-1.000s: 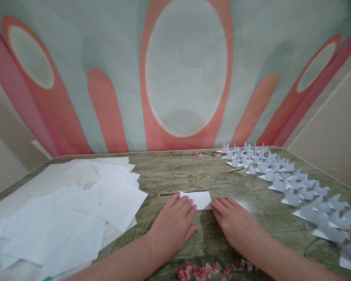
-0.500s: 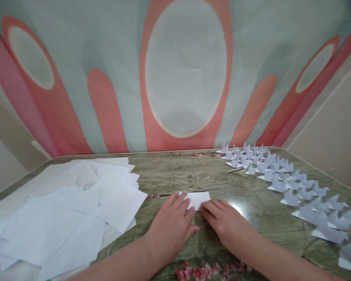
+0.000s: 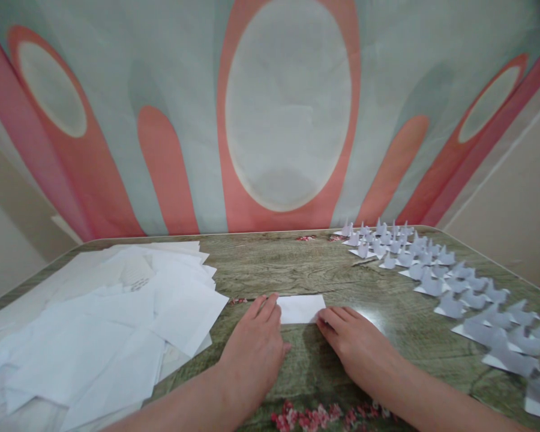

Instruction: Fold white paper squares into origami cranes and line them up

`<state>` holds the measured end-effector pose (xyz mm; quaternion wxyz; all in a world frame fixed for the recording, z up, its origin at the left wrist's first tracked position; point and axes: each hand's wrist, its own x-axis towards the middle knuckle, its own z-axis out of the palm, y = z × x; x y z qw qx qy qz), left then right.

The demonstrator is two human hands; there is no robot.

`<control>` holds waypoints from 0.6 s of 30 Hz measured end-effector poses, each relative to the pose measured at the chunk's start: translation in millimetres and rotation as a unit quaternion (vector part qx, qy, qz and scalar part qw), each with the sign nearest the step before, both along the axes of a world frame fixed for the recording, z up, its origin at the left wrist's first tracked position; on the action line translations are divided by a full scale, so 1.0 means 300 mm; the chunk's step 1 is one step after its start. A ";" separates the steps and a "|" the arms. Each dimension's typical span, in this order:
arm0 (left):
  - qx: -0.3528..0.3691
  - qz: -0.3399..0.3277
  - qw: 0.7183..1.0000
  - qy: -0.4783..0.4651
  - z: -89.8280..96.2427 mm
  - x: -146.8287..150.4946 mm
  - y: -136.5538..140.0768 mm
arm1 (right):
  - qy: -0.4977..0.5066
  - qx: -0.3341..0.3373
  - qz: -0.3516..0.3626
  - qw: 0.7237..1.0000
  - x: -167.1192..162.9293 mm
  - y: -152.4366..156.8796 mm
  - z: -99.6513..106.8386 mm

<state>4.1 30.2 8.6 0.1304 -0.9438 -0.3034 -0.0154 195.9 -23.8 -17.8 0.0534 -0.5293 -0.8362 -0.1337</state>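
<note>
White paper rectangle [image 3: 302, 309], small and flat, lying on the green-brown wood-grain table [image 3: 270, 264] right between both hands. Barely begun, by the look of it: just a plain oblong, no raised peaks; can't tell how many layers thick. Left hand [image 3: 254, 345] laid out pretty flat, fingers extended, tips at the paper's left end, not clutching anything visible. Right hand [image 3: 355, 336] with fingers bunched at the near right corner; can't tell if actually pinching it. Off to the right, rows of finished-looking white folded-paper birds [image 3: 450, 305], loads done. Over left, big messy spread of loose white paper sheets [image 3: 108, 324], so probably plenty left.
</note>
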 end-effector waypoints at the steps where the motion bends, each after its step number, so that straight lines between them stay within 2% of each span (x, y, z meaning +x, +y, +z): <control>1: -0.001 -0.003 1.000 0.000 -0.003 0.000 0.001 | -0.003 -0.001 -0.006 1.000 0.001 -0.002 0.004; 6: 0.002 -0.020 1.000 -0.008 -0.017 0.000 0.004 | -0.010 0.006 -0.026 1.000 0.019 -0.005 0.017; 8: 0.001 -0.025 1.000 -0.012 -0.026 0.002 0.006 | 0.020 0.009 -0.023 0.999 0.036 0.004 0.014; 12: -0.009 -0.034 0.999 -0.015 -0.042 0.008 0.005 | 0.186 0.037 -0.028 0.982 0.088 0.051 -0.012; 15: -0.017 -0.033 0.999 -0.007 -0.040 0.012 0.001 | 0.300 0.009 -0.050 0.953 0.122 0.092 -0.037; 18: -0.022 -0.030 0.999 -0.001 -0.032 0.012 -0.002 | 0.346 -0.049 -0.034 0.936 0.132 0.112 -0.053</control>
